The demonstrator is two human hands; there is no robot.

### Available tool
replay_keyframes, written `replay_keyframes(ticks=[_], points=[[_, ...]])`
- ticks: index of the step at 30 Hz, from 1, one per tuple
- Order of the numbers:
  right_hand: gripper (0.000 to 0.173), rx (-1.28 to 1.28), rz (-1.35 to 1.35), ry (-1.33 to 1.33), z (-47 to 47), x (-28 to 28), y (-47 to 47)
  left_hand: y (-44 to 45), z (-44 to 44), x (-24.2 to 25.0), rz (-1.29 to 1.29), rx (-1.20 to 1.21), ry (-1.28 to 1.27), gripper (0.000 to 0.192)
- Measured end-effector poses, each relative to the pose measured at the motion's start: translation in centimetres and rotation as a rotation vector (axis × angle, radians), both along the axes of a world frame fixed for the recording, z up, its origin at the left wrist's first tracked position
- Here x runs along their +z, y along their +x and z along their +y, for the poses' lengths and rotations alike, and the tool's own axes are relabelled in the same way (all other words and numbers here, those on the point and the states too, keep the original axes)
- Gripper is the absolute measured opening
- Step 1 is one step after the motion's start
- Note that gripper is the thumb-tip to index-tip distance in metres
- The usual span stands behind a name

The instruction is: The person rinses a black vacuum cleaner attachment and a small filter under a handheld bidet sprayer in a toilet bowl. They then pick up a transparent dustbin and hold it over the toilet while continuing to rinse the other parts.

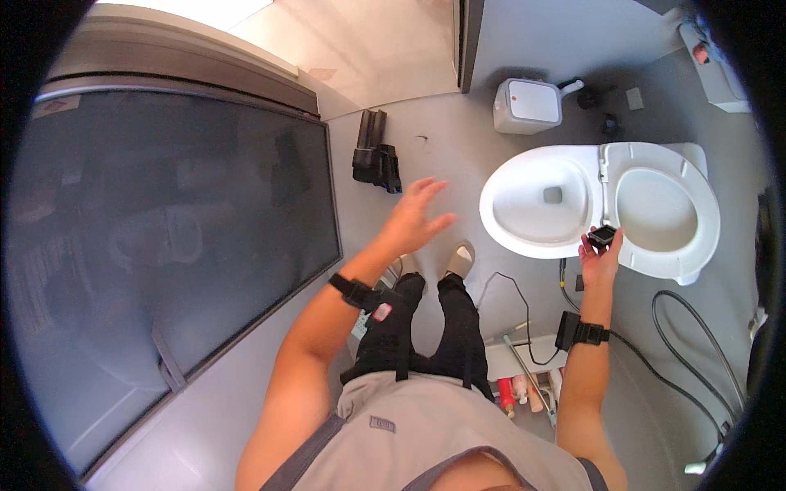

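Observation:
My right hand (599, 262) holds a small black square device (603, 235) with a dark, screen-like face, near the hinge of a white toilet. The toilet seat and lid (706, 215) are raised, and the bowl (528, 230) lies open to the left of this hand. My left hand (416, 216) holds nothing; its fingers are spread in the air above the floor. Beyond it a black plastic appliance part (373, 153) rests on the floor; its exact kind is unclear. Each wrist wears a black strap carrying a small box.
A glass shower panel (184, 202) stands at left. At the back are a white waste bin (533, 101) and a white handle (572, 87). Several bottles (522, 390) stand by a low shelf (500, 362) near my legs. A hose (666, 313) loops at right.

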State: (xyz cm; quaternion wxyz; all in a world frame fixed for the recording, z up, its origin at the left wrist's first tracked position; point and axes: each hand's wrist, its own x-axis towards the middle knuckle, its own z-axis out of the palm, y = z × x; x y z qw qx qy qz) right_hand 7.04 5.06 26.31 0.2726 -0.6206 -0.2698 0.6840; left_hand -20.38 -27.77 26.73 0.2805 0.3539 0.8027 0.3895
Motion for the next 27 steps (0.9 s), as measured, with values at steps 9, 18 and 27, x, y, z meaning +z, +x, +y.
replay_keyframes(ticks=[9,18,27], points=[[0.073,0.083,-0.585,0.412,0.2,-14.5,-2.6,-10.1,-8.2,-22.8,-0.134,0.357,-0.356,0.054],[0.063,0.149,-0.518,0.566,-3.3,-23.3,-5.2,-14.4,-10.9,-42.4,-0.096,0.319,-0.635,0.050],[0.049,0.264,-0.288,0.726,-5.5,-26.5,-11.9,-14.1,-9.7,-54.7,0.692,-0.362,-0.555,0.032]])
